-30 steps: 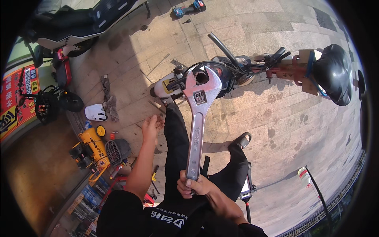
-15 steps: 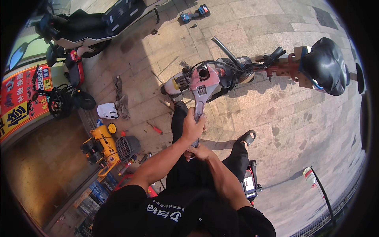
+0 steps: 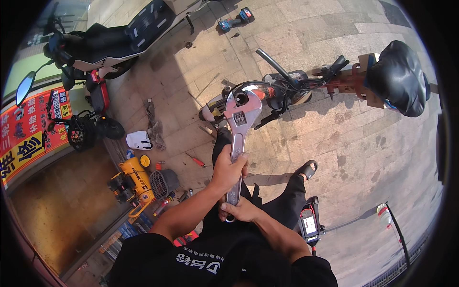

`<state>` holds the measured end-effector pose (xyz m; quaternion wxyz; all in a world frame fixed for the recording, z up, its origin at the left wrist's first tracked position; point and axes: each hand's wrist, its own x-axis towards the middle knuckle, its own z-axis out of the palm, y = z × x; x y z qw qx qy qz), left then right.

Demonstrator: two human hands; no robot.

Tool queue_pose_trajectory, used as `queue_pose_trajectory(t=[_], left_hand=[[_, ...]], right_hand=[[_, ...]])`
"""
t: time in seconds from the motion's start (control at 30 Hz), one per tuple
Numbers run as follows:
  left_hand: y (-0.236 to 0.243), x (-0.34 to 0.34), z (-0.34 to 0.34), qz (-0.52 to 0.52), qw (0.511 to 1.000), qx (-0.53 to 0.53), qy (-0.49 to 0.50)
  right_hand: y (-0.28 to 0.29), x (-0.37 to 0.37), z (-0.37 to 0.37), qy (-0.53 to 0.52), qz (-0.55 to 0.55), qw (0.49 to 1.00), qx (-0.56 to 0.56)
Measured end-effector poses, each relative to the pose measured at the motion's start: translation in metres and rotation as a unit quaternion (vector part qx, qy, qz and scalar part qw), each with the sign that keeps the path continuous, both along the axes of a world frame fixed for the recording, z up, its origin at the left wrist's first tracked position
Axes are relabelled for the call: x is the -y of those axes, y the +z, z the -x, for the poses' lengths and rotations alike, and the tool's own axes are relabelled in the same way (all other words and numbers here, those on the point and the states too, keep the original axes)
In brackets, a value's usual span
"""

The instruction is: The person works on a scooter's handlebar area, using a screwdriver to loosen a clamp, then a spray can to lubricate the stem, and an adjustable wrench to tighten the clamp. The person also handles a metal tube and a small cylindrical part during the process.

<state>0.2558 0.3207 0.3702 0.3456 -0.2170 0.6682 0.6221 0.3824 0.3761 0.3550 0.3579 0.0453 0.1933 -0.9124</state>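
Observation:
A large adjustable wrench (image 3: 237, 138) stretches away from my body. My left hand (image 3: 228, 168) is wrapped round the middle of its handle, and my right hand (image 3: 239, 209) grips the handle near its end. At the far end, the wrench's jaws sit at a dark round fitting on the front of a partly stripped electric scooter (image 3: 287, 91). Whether the jaws clamp it firmly, I cannot tell. Cables and the handlebar (image 3: 275, 64) lie just beyond the wrench head. A black seat (image 3: 399, 79) is at the scooter's right end.
A blue cordless drill (image 3: 235, 20) lies at the back. To the left are a yellow air compressor (image 3: 136, 179), a grey basket (image 3: 163, 184), a red screwdriver (image 3: 196, 160) and a white bag (image 3: 138, 140). A parked scooter (image 3: 105, 40) stands far left, and a red-and-black device (image 3: 311, 222) at right.
The wrench has come toward my body and its handle shows more fully. Both hands have moved nearer with it, still gripping. The whole view has shifted slightly.

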Motion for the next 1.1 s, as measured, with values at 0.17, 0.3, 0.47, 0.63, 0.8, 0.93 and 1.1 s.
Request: queue_pose_trajectory(t=[0.17,0.3,0.47,0.63,0.8,0.93,1.1], left_hand=[[0.019,0.009,0.009,-0.076,0.995,0.064,0.035],[0.016,0.0,0.007,-0.005,0.999,0.046,0.004],[0.054,-0.002,0.022,-0.086,0.988,0.124,0.037],[0.094,0.004,0.08,-0.235,0.95,0.191,0.079],[0.095,0.02,0.118,-0.224,0.973,0.048,-0.009],[0.045,0.011,0.064,-0.137,0.988,-0.057,0.048],[-0.011,0.01,-0.015,-0.196,0.964,0.11,0.139]], right_hand=[[0.022,0.012,-0.002,-0.026,0.063,0.997,0.037],[0.007,0.009,0.007,0.026,-0.098,0.994,0.049],[0.076,-0.005,0.019,-0.077,0.168,0.969,0.165],[0.148,-0.003,0.072,-0.132,0.221,0.938,0.232],[0.114,0.015,0.102,-0.099,0.017,0.992,0.075],[0.043,-0.021,0.048,-0.027,-0.638,0.766,-0.075],[0.004,-0.027,-0.04,-0.011,-0.662,0.749,-0.028]])
